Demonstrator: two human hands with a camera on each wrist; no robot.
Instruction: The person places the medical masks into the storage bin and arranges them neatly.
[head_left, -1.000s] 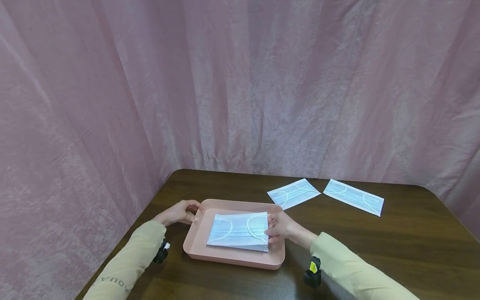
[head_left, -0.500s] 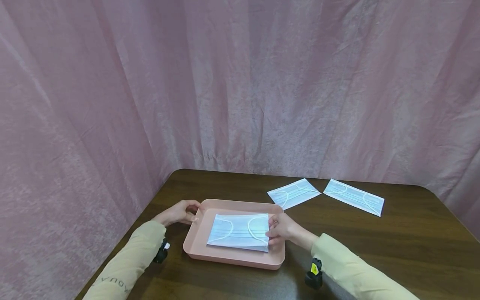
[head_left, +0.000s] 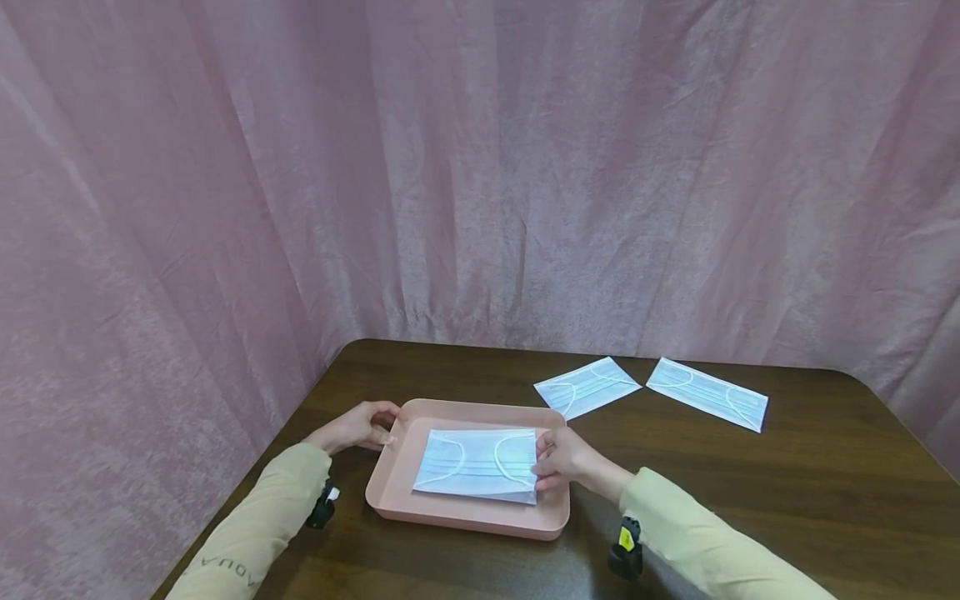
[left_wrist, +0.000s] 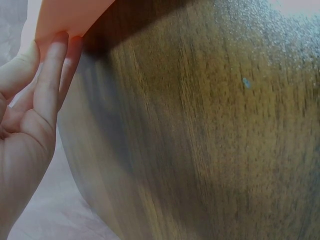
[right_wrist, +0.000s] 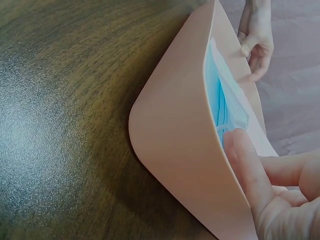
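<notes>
A pink tray stands on the dark wooden table, with light blue face masks lying one over another inside it. My left hand grips the tray's left side near the far corner, thumb at the rim and fingers against the outer wall. Over the tray's right side reaches my right hand, its thumb and fingers pinching the right edge of the top mask. In the right wrist view the mask is lifted at the edge near the fingertips, showing blue layers beneath.
Two more face masks lie flat behind the tray: one mask close to its far right corner, another mask farther right. A pink curtain hangs behind and left of the wooden table.
The right edge of the top mask has come down slightly, and my right hand has shifted a little with it. My left hand stays on the tray.
</notes>
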